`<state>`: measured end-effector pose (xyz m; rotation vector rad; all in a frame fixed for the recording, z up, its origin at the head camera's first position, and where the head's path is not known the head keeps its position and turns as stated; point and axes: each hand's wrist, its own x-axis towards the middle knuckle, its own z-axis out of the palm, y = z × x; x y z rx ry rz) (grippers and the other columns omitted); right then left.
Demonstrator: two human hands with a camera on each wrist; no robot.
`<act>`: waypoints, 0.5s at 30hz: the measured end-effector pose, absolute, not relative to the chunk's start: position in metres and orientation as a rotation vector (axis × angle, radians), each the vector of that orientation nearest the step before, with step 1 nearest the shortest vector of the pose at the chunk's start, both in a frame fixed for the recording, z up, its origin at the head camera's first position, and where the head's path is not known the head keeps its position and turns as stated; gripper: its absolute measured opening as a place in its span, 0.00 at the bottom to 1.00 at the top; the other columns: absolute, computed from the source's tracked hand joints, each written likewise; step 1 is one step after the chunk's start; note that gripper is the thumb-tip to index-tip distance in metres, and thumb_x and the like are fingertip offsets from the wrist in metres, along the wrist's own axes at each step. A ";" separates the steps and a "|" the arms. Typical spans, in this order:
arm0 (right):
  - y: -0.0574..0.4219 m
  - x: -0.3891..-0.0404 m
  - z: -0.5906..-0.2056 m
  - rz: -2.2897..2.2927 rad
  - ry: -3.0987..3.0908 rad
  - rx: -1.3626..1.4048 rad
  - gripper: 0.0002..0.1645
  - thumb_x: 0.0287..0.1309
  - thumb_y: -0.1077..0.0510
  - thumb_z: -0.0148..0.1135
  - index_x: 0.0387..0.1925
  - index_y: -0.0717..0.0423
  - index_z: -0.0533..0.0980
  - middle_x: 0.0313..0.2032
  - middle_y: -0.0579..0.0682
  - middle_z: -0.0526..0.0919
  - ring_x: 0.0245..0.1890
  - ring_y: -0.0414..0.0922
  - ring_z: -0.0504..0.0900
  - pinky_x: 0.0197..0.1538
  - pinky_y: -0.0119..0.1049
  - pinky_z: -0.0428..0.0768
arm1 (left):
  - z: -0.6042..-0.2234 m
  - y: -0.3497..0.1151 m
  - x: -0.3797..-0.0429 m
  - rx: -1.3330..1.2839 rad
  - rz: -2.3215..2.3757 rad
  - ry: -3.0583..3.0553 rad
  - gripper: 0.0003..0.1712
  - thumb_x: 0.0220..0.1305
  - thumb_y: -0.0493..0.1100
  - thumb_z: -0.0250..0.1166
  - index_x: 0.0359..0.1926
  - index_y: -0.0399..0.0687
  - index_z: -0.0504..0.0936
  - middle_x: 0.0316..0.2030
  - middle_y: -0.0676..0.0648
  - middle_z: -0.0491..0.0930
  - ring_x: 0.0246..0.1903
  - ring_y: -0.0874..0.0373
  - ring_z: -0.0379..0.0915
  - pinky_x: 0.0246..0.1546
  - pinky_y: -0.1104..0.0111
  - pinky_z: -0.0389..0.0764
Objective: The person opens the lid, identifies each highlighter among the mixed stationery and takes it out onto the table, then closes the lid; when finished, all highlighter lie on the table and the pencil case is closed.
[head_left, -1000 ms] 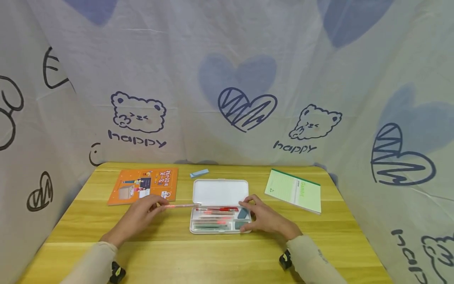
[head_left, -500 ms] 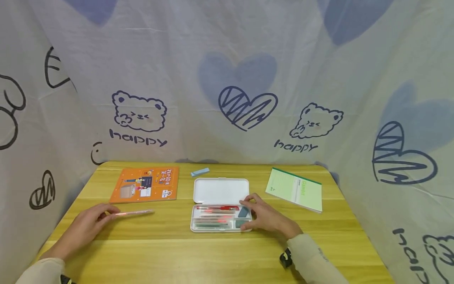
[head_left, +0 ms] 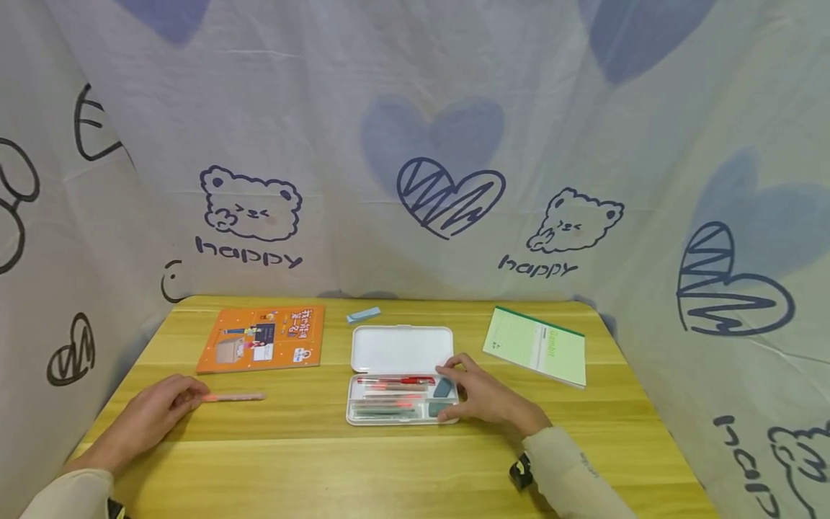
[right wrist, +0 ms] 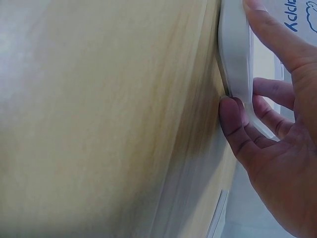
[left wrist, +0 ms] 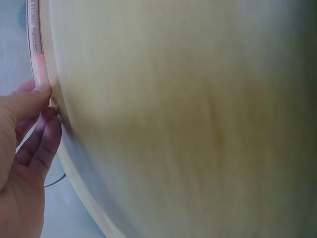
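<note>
My left hand [head_left: 152,411] pinches one end of a slim pale-pink pen [head_left: 235,396] between thumb and fingers, low at the left of the table. In the left wrist view the pen [left wrist: 35,34] shows a barcode and small print. With thumb and fingers on opposite sides, my right hand [head_left: 489,395] grips the right end of a white pencil case [head_left: 403,349], whose lid lies back. Inside the case are a red pen [head_left: 405,380], several other slim pens and dark blue-green pieces [head_left: 442,388], partly hidden by the hand. The right wrist view shows fingers around the case's edge [right wrist: 235,44].
An orange booklet [head_left: 261,339] lies behind my left hand. A small light-blue strip [head_left: 363,315] is behind the case. A green notebook [head_left: 537,346] lies to the right. Printed cloth surrounds the wooden table [head_left: 363,468] at the back and sides.
My left hand has carried the pink pen leftward, away from the case, and lowered it toward the table in front of the orange booklet. My right hand has stayed on the pencil case.
</note>
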<state>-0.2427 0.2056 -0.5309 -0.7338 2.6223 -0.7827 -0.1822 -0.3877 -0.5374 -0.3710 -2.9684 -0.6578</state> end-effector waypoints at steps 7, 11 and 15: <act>0.205 -0.244 -0.531 -0.778 2.624 -0.735 0.58 0.58 0.33 0.81 0.82 0.49 0.68 0.72 0.46 0.65 0.61 0.44 0.71 0.67 0.46 0.77 | -0.539 -0.389 -0.180 -0.390 -0.674 -2.943 0.11 0.69 0.36 0.75 0.51 0.48 0.89 0.43 0.52 0.86 0.33 0.72 0.67 0.32 0.69 0.74; 0.204 -0.244 -0.531 -0.764 2.623 -0.742 0.58 0.58 0.33 0.80 0.82 0.49 0.67 0.72 0.46 0.65 0.61 0.44 0.71 0.67 0.45 0.76 | -0.534 -0.382 -0.178 -0.387 -0.692 -2.891 0.14 0.69 0.39 0.77 0.54 0.50 0.89 0.48 0.48 0.84 0.33 0.73 0.66 0.32 0.70 0.73; 0.204 -0.243 -0.531 -0.760 2.625 -0.747 0.58 0.58 0.34 0.81 0.82 0.51 0.67 0.72 0.48 0.65 0.61 0.45 0.71 0.66 0.45 0.77 | -0.523 -0.353 -0.183 -0.443 -0.735 -2.809 0.14 0.70 0.40 0.76 0.55 0.50 0.88 0.47 0.49 0.82 0.31 0.73 0.66 0.30 0.71 0.72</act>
